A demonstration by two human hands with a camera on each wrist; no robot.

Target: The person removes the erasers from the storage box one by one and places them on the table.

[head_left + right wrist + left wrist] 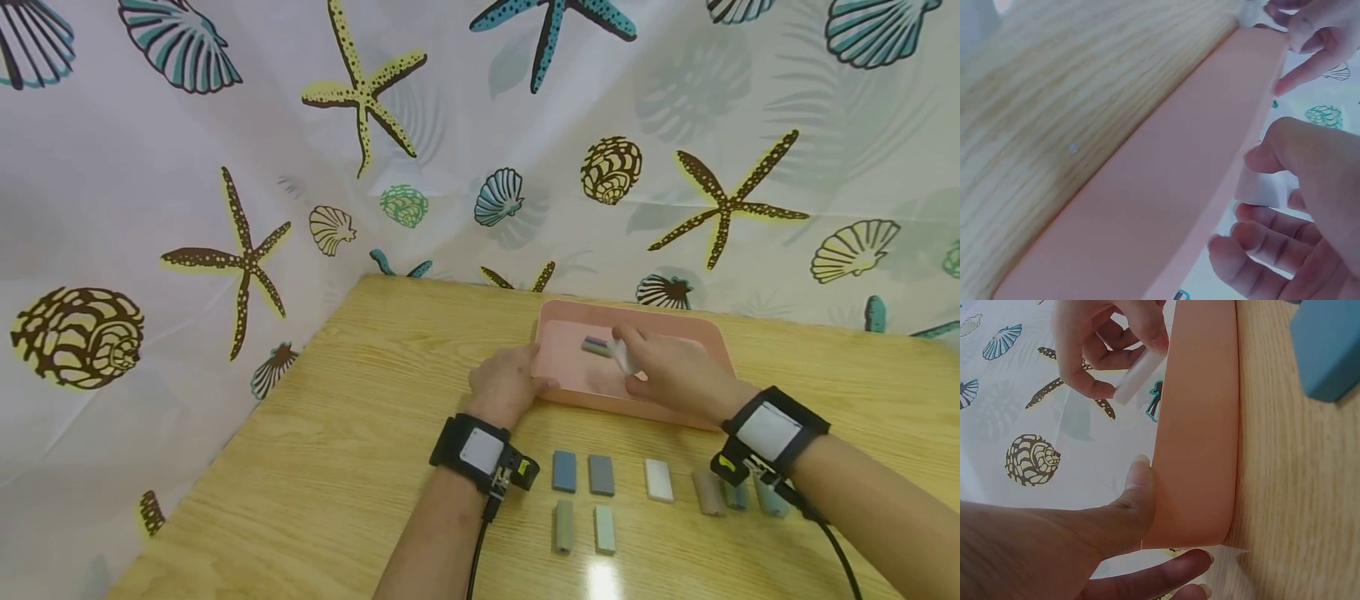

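Note:
A pink tray [600,401] with low walls stands toward the back of the wooden table. At its left front corner my left hand [504,385] grips the wall, thumb at the rim and fingers outside. My right hand [678,372] is over the tray, pinching a white block [622,357] between thumb and fingers; this white block [1139,376] appears tilted in the left wrist view. Inside the tray, left of the right hand, lie a purple block [596,340] and a greenish block [597,349] side by side. The right hand hides part of the tray floor.
In front of the tray lie a blue block [565,472], a grey block [601,475], another white block [659,481], an olive block [564,527] and a pale green block [604,529]. Several more, including a tan block [708,492], lie by the right wrist. A patterned curtain [465,100] hangs behind.

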